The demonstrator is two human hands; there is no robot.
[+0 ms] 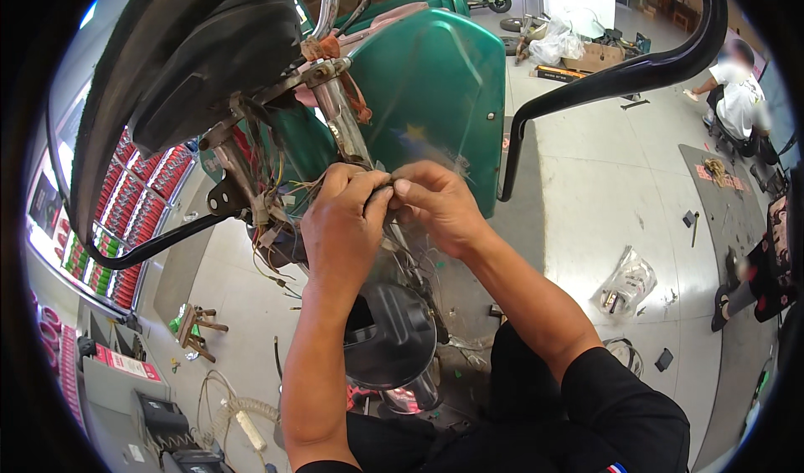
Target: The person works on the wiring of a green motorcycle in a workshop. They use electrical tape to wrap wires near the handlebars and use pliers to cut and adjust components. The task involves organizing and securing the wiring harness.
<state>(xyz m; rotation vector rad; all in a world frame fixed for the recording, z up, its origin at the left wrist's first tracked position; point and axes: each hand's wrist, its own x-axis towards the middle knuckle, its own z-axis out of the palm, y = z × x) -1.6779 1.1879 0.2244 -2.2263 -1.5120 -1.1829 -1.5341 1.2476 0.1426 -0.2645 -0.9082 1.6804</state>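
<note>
My left hand (342, 220) and my right hand (441, 208) meet in front of the stripped front end of a green vehicle, fingertips pinched close together. Something small and dark sits between them, mostly hidden by the fingers; its kind does not show. Just behind the hands rises a worn metal fork tube (345, 130). Left of them hangs a bundle of loose coloured wires (272, 197) with connectors, some ends dangling. A green body panel (435, 96) stands beyond my right hand. Beneath my forearms is a round black cover (394, 347).
A black bent tube (603, 88) arches across the right, and a large black part (222, 63) overhangs the upper left. On the floor lie a clear plastic bag (624, 285) and coiled cables (234, 414). A small wooden stool (199, 331) stands left. Other people (737, 96) sit at right.
</note>
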